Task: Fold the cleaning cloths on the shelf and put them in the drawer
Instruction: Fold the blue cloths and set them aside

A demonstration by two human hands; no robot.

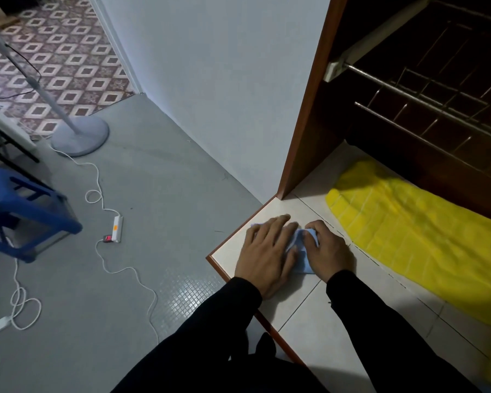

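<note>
1. Small light-blue folded cleaning cloth (pixel 300 260) lies nr corner of white tiled counter (pixel 304 304).
2. Left hand (pixel 268 255) flat on it, fingers straight.
3. Right hand (pixel 329 249) fingers curled, pinching cloth edge.
4. Yellow waffle cloth (pixel 414 236) spread just beside.

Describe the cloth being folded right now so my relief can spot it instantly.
Start at the white tiled shelf with the wood edge, near its outer corner. There the left hand and right hand press on a small light blue cloth. Unlike the big yellow cloth spread out to its right, it is pale, small and mostly covered by the hands.
</note>
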